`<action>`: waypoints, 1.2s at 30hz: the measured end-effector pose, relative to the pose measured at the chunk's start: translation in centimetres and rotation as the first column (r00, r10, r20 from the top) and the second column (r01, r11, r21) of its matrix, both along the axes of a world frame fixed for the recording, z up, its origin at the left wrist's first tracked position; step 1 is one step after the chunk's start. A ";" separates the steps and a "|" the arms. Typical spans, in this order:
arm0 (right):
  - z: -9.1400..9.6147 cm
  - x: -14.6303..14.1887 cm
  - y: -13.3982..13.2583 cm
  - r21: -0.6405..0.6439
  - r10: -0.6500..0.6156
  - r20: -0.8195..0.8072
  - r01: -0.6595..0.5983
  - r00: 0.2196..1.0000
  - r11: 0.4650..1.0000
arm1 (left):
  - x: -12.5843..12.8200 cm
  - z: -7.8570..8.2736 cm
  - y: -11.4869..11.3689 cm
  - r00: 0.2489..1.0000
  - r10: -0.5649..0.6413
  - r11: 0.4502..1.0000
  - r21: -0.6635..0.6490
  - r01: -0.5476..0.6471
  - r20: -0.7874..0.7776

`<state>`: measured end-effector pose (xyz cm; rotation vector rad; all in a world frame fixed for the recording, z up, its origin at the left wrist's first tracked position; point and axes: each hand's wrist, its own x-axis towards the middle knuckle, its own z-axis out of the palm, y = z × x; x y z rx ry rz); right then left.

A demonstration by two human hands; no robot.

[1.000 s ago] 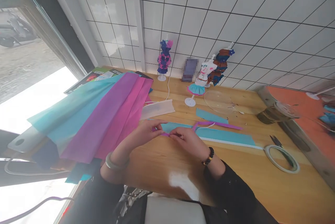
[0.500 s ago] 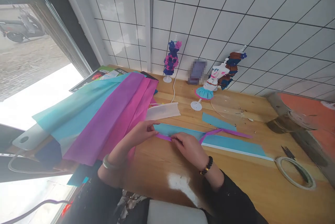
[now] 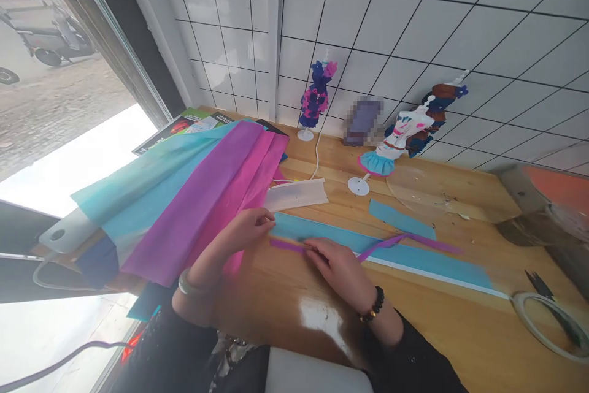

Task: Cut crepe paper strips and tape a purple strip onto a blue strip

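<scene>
A long blue strip (image 3: 331, 230) of paper or fabric lies across the table, with white tape (image 3: 437, 276) along its near edge. My left hand (image 3: 248, 227) is closed, thumb and fingertips together at the strip's left end; what they pinch, if anything, is hidden. My right hand (image 3: 340, 267) pinches a narrow purple strip (image 3: 288, 246) close to its left end. That end lies apart from my left hand, just in front of the blue strip. The rest of the purple strip passes behind my right hand and twists over the blue one.
Blue, purple and pink sheets (image 3: 193, 197) fan out at the left. A tape roll (image 3: 552, 325) and dark scissors (image 3: 538, 282) lie at the right. Behind are a short blue piece (image 3: 402, 218), a whitish strip (image 3: 297, 195) and small dressed mannequins (image 3: 315, 99). A clear container (image 3: 529, 221) stands far right.
My left fingertips have come off the purple strip's end and moved slightly up to the blue strip's end. My right hand keeps its pinch. The view has shifted a little.
</scene>
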<state>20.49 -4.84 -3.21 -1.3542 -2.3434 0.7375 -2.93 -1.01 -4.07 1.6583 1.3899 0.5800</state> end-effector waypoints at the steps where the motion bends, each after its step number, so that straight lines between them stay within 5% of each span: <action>1: 0.1 0.0 0.0 0.006 0.014 -0.027 -0.013 1.000 1.000 | 0.0 0.3 -0.1 0.999 -0.033 0.999 0.002 0.033 -0.004; 7: 0.7 0.3 0.1 0.014 0.016 -0.142 -0.014 0.990 1.000 | 0.1 1.3 -0.3 0.976 -0.219 0.976 0.009 0.218 0.017; 22: -1.0 0.1 0.3 0.008 -0.079 -0.178 0.082 0.981 0.997 | -0.5 0.9 -0.2 0.982 -0.186 0.977 -0.109 0.182 -0.030; 36: -1.5 0.2 0.1 0.077 -0.036 0.016 0.035 0.999 0.996 | -0.7 -0.4 0.0 0.997 -0.035 0.977 -0.211 0.019 -0.072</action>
